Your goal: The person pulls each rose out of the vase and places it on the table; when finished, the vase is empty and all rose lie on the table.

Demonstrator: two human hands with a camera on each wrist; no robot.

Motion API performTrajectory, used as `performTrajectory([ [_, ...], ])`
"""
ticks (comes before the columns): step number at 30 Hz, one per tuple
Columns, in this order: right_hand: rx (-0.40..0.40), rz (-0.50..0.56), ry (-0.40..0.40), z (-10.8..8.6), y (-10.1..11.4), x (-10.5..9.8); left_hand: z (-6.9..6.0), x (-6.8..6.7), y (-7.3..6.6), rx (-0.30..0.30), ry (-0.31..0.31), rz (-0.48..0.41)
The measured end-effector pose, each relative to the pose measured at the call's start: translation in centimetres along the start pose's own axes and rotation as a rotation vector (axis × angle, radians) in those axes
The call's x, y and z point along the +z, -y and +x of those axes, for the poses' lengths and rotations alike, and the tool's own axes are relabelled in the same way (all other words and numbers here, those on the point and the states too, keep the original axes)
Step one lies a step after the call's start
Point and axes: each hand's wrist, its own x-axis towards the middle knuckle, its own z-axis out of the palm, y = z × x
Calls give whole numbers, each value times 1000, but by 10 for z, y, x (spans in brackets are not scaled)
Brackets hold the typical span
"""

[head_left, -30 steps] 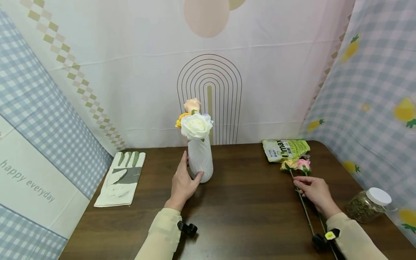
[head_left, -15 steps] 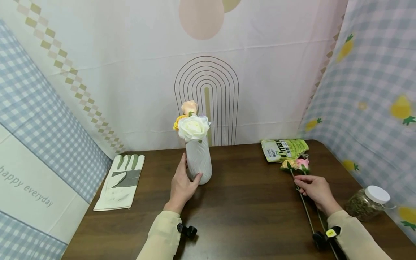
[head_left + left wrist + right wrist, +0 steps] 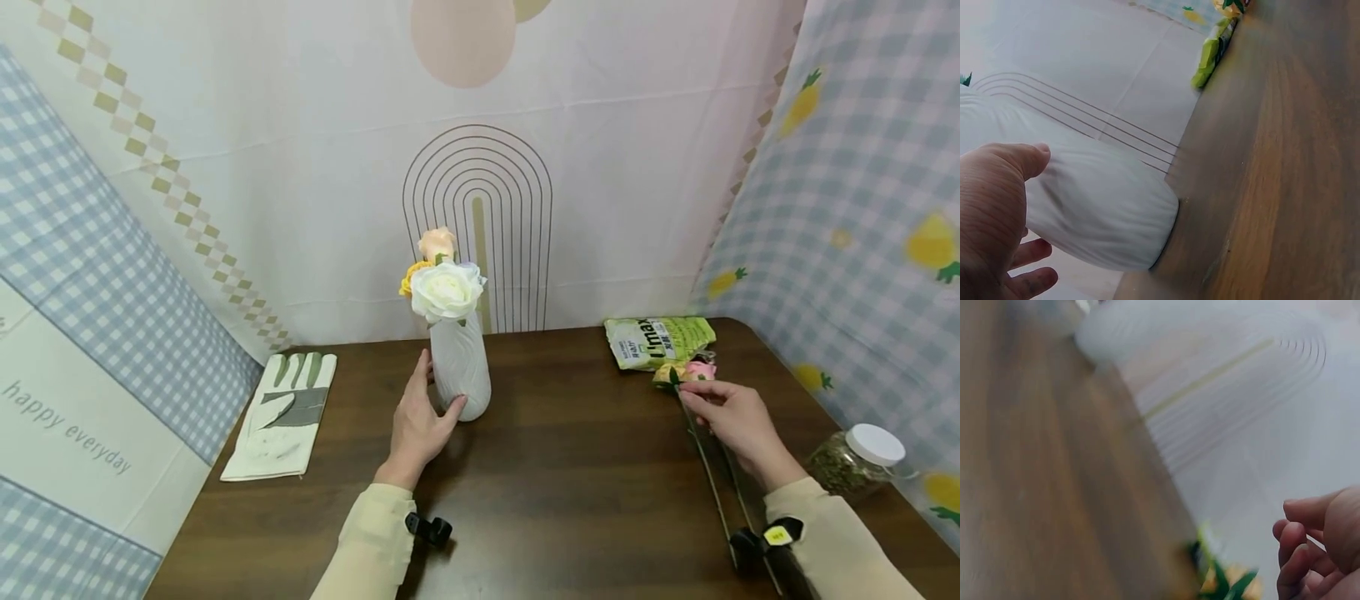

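Note:
A white ribbed vase [image 3: 461, 367] stands upright mid-table, with a white rose [image 3: 447, 292], a peach rose [image 3: 437, 244] and an orange-yellow flower [image 3: 413, 278] in its mouth. My left hand [image 3: 420, 425] holds it low on its left side; in the left wrist view the thumb [image 3: 1034, 160] lies across the vase wall. On the right, my right hand [image 3: 738, 421] pinches the stem of a yellow rose [image 3: 663, 374] just below the bloom. A pink rose [image 3: 701, 370] lies beside it, its stem partly under my hand. In the right wrist view the pinched stem cannot be made out.
Behind the roses lies a green-and-white packet [image 3: 660, 342]. A white-lidded jar [image 3: 855, 462] of dried green bits stands at the right table edge. A white-and-grey glove [image 3: 281, 417] lies at the left. Printed cloth [image 3: 337, 208] hangs close behind the table.
My right hand has moved slightly away from me, up to the yellow rose's bloom, and that bloom has tipped. The left hand stays on the vase.

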Motion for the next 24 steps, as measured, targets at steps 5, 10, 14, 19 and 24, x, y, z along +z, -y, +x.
performTrajectory([
  [5, -123, 16, 38, 0, 41, 9, 7, -12, -2, 35, 1, 17],
  [10, -183, 12, 106, 1, 86, 28, 27, -29, -5, 87, 27, 44],
  [14, -234, 80, 167, 5, 118, 50, 46, -43, -9, 175, 36, 75],
  [19, -295, 160, 228, 6, 161, 75, 71, -55, -18, 273, 35, 78],
  [24, -336, 174, 267, 15, 195, 98, 92, -58, -29, 298, 74, 17],
])
